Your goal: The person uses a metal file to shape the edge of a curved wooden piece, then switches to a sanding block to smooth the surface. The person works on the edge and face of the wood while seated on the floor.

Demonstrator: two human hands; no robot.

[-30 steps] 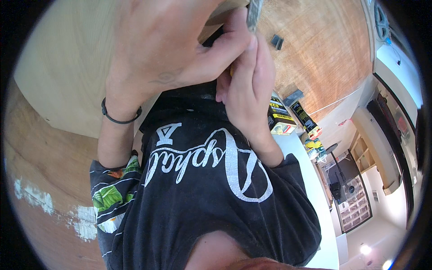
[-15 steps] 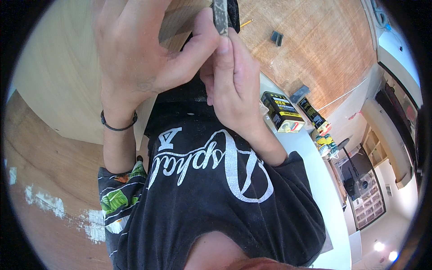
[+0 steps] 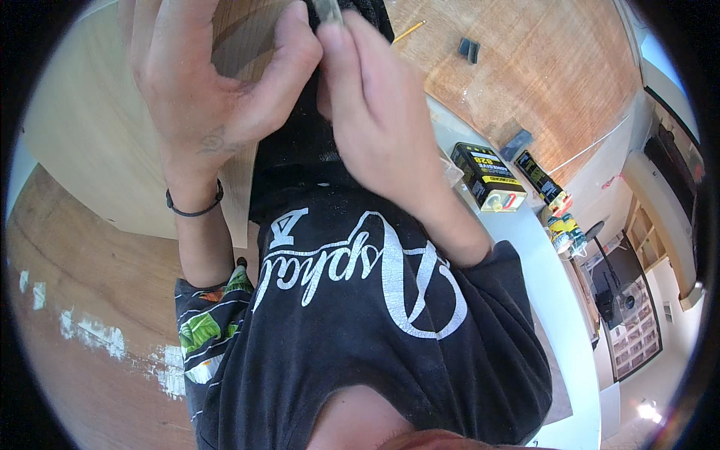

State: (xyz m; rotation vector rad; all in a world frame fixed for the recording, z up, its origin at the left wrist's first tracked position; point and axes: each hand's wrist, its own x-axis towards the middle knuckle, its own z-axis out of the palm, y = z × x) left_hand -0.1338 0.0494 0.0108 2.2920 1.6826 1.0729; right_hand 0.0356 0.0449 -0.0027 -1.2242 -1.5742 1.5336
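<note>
My right hand (image 3: 379, 112) is closed, thumb and bent forefinger pinching a thin grey strip (image 3: 327, 10) whose far end runs out past the top edge. The strip's kind does not show. My left hand (image 3: 199, 90) lies over a pale wooden board (image 3: 82, 142), fingers stretched toward the top edge and partly cut off. Its thumb points out to the right, its tip beside the strip and my right thumb. Between that thumb and the fingers shows a darker wood-grain surface (image 3: 244, 30). Slight motion blur softens my right hand.
On the right, a brown wooden surface (image 3: 540, 67) bears a pencil (image 3: 409, 31), a small dark block (image 3: 469, 50) and a grey-blue piece (image 3: 516, 144). Near my right forearm stand a black-and-yellow can (image 3: 487, 176) and a similar dark container (image 3: 541, 180). White-smeared wood (image 3: 97, 337) lies lower left.
Both hands have shifted left and a little upward, the strip moving with my right hand. My left thumb, earlier against the right hand's fingers, now points further up. The whole view has shifted slightly.
</note>
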